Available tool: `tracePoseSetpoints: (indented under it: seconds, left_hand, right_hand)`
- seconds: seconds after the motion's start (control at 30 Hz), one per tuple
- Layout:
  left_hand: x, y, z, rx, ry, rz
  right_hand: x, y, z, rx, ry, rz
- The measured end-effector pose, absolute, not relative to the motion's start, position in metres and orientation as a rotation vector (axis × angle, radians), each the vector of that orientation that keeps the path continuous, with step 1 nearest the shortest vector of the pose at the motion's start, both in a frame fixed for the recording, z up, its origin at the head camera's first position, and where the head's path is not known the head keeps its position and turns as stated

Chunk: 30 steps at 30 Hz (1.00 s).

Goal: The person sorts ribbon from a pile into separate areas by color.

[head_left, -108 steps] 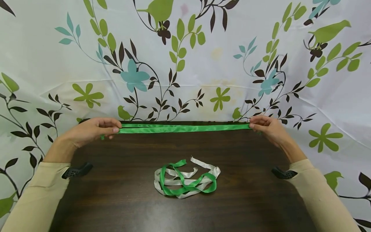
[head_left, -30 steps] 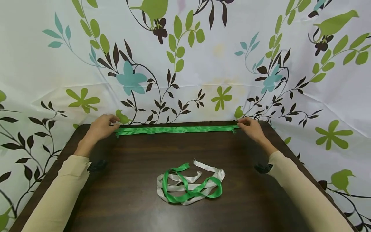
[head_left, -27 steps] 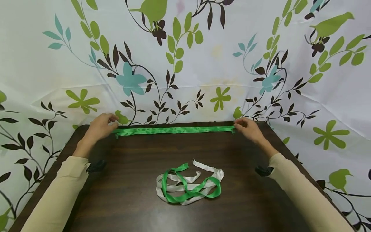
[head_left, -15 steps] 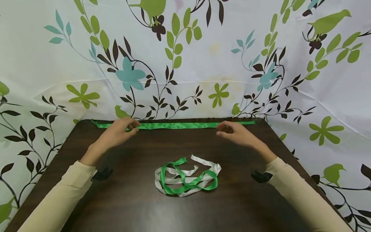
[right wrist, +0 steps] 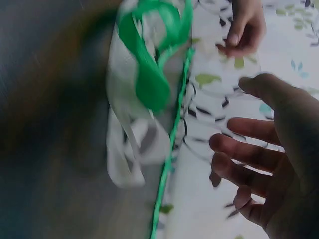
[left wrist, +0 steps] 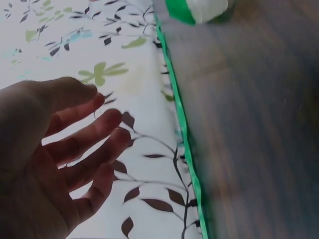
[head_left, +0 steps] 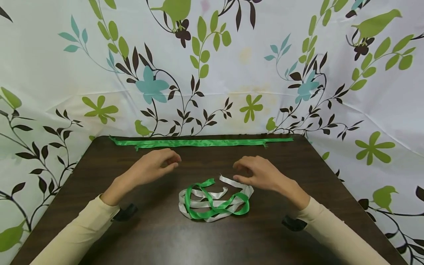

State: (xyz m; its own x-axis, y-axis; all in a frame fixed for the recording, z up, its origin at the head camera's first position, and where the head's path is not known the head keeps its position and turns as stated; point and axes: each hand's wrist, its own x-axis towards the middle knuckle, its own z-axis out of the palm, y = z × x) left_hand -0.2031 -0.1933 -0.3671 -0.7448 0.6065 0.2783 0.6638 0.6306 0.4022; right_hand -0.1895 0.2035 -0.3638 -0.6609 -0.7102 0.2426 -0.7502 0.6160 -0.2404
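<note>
Two green satin ribbons lie stretched flat along the far edge of the dark table, one overlapping the other, with frayed ends. Nearer the middle rests a loose tangle of a green ribbon and white ribbon. My left hand hovers up and to the left of the tangle, fingers loosely bent and holding nothing. On the other side, my right hand hangs just right of the white ribbon's upper end, its fingers also relaxed with nothing in them. Both wrist views show the fingers spread apart.
Behind the dark wooden table hangs a white cloth printed with leaves, birds and flowers. It meets the table's far edge and both sides. Dark wrist devices sit under both forearms.
Both hands have let go of the stretched green ribbon, which now lies at the far edge. They have drawn inward and nearer, toward the tangled ribbons.
</note>
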Motion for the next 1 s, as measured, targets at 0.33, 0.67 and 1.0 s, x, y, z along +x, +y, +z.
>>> tracePoseSetpoints:
  seconds: [0.33, 0.67, 1.0]
  left_hand:
    - [-0.199, -0.182, -0.377, -1.215, -2.797, -0.760]
    - [-0.197, -0.179, -0.378, -1.233, -2.795, -0.778]
    - [-0.192, -0.174, -0.377, -1.354, -2.764, -0.915]
  right_hand:
    - [-0.147, 0.185, -0.395, 1.522, -2.592, 0.176]
    - [-0.140, 0.179, -0.409, 1.544, -2.671, 0.196]
    - [-0.149, 0.174, -0.367, 1.523, -2.784, 0.778]
